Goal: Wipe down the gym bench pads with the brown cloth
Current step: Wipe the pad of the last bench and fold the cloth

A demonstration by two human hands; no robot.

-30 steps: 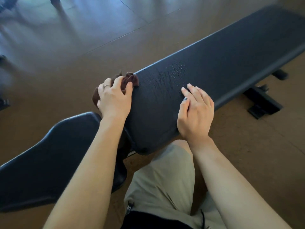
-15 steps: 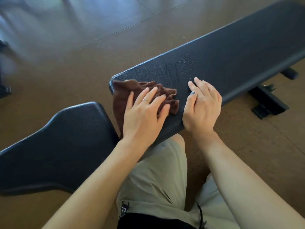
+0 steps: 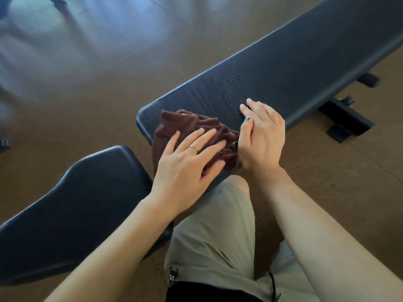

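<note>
The long black bench pad (image 3: 294, 68) runs from the middle to the upper right, with wet droplets and streaks near its close end. The brown cloth (image 3: 185, 125) lies crumpled on that near end. My left hand (image 3: 187, 166) presses flat on the cloth with spread fingers, a ring on one finger. My right hand (image 3: 261, 136) rests palm-down on the pad's near edge, touching the cloth's right side. The shorter black seat pad (image 3: 72, 210) sits at the lower left, partly under my left forearm.
The bench's black metal foot and frame (image 3: 346, 123) stick out on the brown floor (image 3: 109, 94) to the right. My knee in beige shorts (image 3: 213, 232) is just below the pad's end. Dark blurred equipment stands at the far upper left.
My left hand has swept the cloth from the pad's far left corner across its near end toward my right hand, which stayed planted on the edge.
</note>
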